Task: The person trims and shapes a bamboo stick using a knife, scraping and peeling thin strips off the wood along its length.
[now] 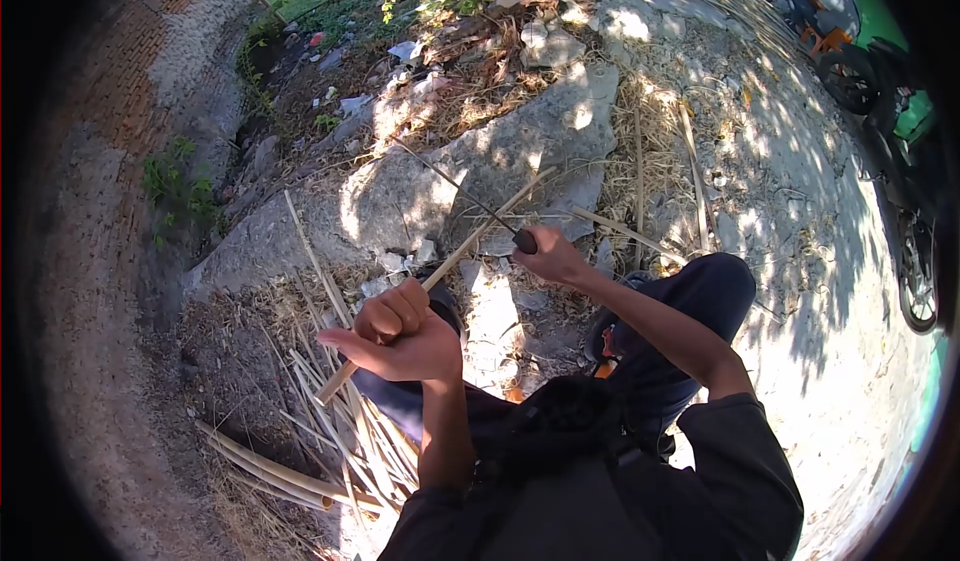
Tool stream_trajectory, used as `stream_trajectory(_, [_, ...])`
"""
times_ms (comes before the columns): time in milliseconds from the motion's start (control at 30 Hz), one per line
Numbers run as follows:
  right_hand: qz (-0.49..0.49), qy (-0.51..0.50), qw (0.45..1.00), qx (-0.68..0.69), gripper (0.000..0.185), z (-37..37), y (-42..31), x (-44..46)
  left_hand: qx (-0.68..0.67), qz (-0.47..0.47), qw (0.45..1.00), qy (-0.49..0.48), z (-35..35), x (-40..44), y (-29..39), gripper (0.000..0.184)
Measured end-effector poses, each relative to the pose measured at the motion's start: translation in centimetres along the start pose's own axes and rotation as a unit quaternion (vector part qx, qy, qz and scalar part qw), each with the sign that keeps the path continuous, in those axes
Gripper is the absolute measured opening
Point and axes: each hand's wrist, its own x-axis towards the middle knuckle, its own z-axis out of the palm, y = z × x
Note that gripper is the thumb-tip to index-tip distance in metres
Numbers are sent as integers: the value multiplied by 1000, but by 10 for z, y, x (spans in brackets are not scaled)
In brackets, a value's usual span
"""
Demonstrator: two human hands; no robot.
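My left hand (405,336) has its fingers curled around a pale bamboo strip (462,249), thumb pointing out to the left. The strip slants from the lower left up to the right, its lower end (335,381) showing below the hand. My right hand (552,258) is closed on the dark handle of a long-bladed knife (525,241). Its thin blade (450,183) points up and left and passes across the strip in this view; whether they touch I cannot tell.
Split bamboo strips (365,441) lie beside my left leg, with thicker bamboo poles (265,466) further left. A broken concrete slab (400,201) is ahead. A brick wall (100,161) stands left. Motorcycles (890,111) and a seated person (835,6) are at the right.
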Motion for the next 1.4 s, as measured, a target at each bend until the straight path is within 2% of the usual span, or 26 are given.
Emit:
stream_trajectory(33, [-3, 25, 999, 25, 29, -1, -4, -2, 3, 1, 1000, 2, -2, 2, 3, 69])
stream_trajectory(167, [-18, -2, 1000, -4, 29, -3, -30, -11, -10, -9, 1000, -3, -1, 5, -1, 71])
stream_trajectory(233, [-94, -21, 995, -24, 28, -2, -44, -14, -8, -11, 1000, -13, -2, 4, -1, 71])
stream_trajectory(333, [-107, -28, 993, -40, 29, -3, -28, -8, -32, -17, 999, 4, -3, 6, 0, 71])
stream_trajectory(467, [-35, 25, 999, -8, 30, -1, 20, 1, -31, -15, 999, -3, -8, 5, 0, 71])
stream_trajectory(533, [-21, 9, 997, -77, 30, 1, 31, 8, -12, -12, 1000, -12, -9, 6, -1, 71])
stream_trajectory(767, [-71, 85, 993, -39, 25, 4, 13, -3, -27, 0, 1000, -2, -16, 13, 0, 69])
stream_trajectory(900, [-118, 74, 989, -42, 25, 0, 5, -11, -31, 0, 999, -13, -13, 16, -2, 69])
stream_trajectory(967, [-61, 14, 995, -79, 25, -8, 25, -5, -37, -1, 999, -17, -14, 17, -2, 69])
stream_trajectory(1067, [-37, 30, 994, -96, 26, -9, 81, 8, -33, 3, 999, -20, -18, 18, -1, 69])
stream_trajectory(1300, [-21, 35, 994, -100, 25, -9, 47, 1, -55, -8, 998, 7, -27, 26, 2, 69])
stream_trajectory(1400, [-60, 8, 996, -63, 24, -12, 25, -6, -44, -4, 999, 7, -26, 28, -1, 69])
